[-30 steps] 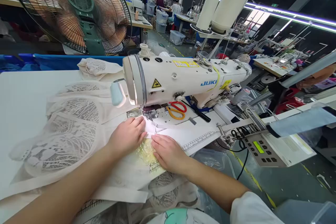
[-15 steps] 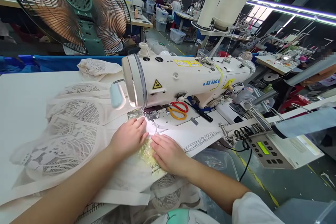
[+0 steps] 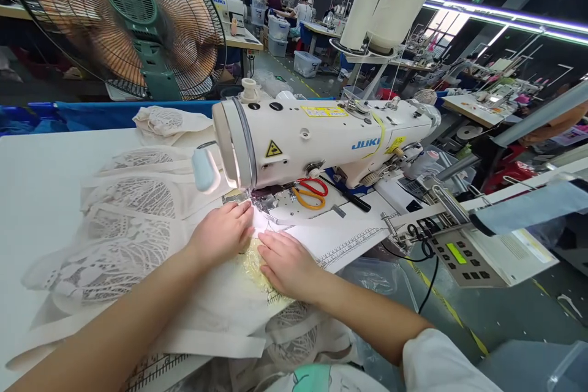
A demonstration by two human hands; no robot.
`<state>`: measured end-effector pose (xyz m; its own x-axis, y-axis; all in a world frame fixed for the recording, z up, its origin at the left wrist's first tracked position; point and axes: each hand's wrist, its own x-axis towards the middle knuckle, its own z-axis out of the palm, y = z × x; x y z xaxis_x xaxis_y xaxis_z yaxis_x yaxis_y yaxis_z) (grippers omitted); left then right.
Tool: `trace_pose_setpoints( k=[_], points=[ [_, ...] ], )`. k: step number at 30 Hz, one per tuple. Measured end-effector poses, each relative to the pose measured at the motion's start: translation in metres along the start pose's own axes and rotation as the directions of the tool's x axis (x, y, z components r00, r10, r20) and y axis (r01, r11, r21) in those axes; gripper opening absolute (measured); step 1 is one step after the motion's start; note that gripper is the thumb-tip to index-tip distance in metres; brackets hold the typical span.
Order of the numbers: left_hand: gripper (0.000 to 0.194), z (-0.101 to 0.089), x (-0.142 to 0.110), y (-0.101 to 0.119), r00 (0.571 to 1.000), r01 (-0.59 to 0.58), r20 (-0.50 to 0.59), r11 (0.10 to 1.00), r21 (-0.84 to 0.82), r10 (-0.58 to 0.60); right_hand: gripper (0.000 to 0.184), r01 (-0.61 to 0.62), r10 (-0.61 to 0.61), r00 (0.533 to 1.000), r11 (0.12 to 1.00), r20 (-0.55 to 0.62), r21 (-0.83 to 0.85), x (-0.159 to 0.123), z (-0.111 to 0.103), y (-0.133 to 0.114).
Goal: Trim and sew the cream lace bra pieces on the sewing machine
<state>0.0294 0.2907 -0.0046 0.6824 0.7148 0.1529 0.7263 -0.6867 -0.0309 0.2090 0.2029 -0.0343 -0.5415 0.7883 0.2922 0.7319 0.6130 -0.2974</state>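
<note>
My left hand (image 3: 221, 231) lies palm down, fingers extended, on pale cloth just in front of the presser foot (image 3: 260, 201). Beside it, to the right, my right hand (image 3: 290, 264) rests with its fingers stretched out at the edge of yellowish lace (image 3: 253, 264). Both hands press the work against the bed of the white sewing machine (image 3: 285, 141). A long cream lace garment piece (image 3: 133, 245) spreads over the table to the left and under my left forearm. The needle tip is hard to make out.
Red-handled scissors (image 3: 316, 186) and orange-handled scissors (image 3: 309, 199) lie behind my right hand, near a black tool (image 3: 351, 196). A control box (image 3: 473, 260) hangs at the right. A fan (image 3: 133, 18) stands behind the table; thread cones (image 3: 362, 15) rise above the machine.
The view has shifted slightly. My right hand has slid a little to the left and the yellowish lace lies slightly differently. My left hand stays close to the presser foot.
</note>
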Motion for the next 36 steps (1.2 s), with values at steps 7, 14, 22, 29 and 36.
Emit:
trace_pose_setpoints(
  k=[7, 14, 22, 29, 36],
  points=[
    [0.036, -0.005, -0.018, 0.016, 0.994, -0.112, -0.002, 0.993, 0.043, 0.112, 0.030, 0.027, -0.027, 0.999, 1.000, -0.041, 0.002, 0.009, 0.002, -0.001],
    [0.038, -0.001, -0.036, 0.022, 0.980, -0.184, -0.063, 0.981, 0.067, 0.188, 0.024, 0.067, -0.059, 0.990, 0.996, -0.127, 0.059, 0.003, 0.000, 0.004],
    [0.035, 0.000, -0.034, 0.009, 0.963, -0.239, -0.139, 0.970, -0.038, 0.231, 0.021, 0.059, -0.036, 0.973, 0.993, -0.228, 0.098, 0.002, -0.001, 0.010],
    [0.036, 0.002, -0.029, 0.003, 0.953, -0.279, -0.147, 0.958, -0.068, 0.267, 0.023, 0.091, -0.052, 0.949, 0.990, -0.312, 0.110, 0.002, 0.004, 0.012],
    [0.038, -0.005, -0.021, -0.006, 0.954, -0.292, -0.100, 0.952, -0.089, 0.283, 0.023, 0.082, -0.044, 0.947, 0.991, -0.319, 0.106, 0.003, 0.003, 0.012]
  ],
)
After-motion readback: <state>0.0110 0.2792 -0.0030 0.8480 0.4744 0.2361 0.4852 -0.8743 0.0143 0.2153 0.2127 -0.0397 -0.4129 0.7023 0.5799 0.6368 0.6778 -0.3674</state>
